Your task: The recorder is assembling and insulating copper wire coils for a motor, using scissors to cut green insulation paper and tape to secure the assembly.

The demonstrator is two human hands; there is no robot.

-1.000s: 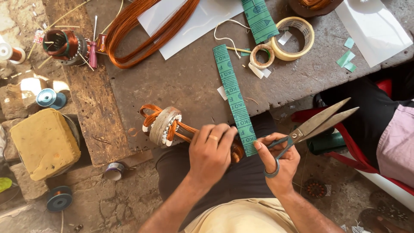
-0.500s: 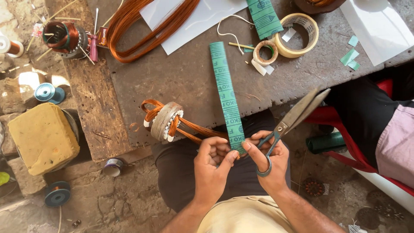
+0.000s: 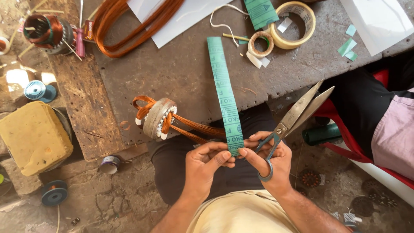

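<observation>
We have drawn the green strip [image 3: 226,97] nearer; left hand [image 3: 206,166] and right hand [image 3: 269,157] are pinching it, scissors [image 3: 290,123] hanging from the right, wound stator [image 3: 157,118] lying beside the strip.

2 tape rolls [image 3: 282,29] are lying by white paper [image 3: 373,19]; a yellow block [image 3: 33,138] is sitting near 2 wire spools [image 3: 39,91].

You held the near end of a long green printed strip [image 3: 225,97] that ran up across the grey bench; a second, broader green printed piece [image 3: 260,12] lay at the far edge beside the tape rolls
</observation>
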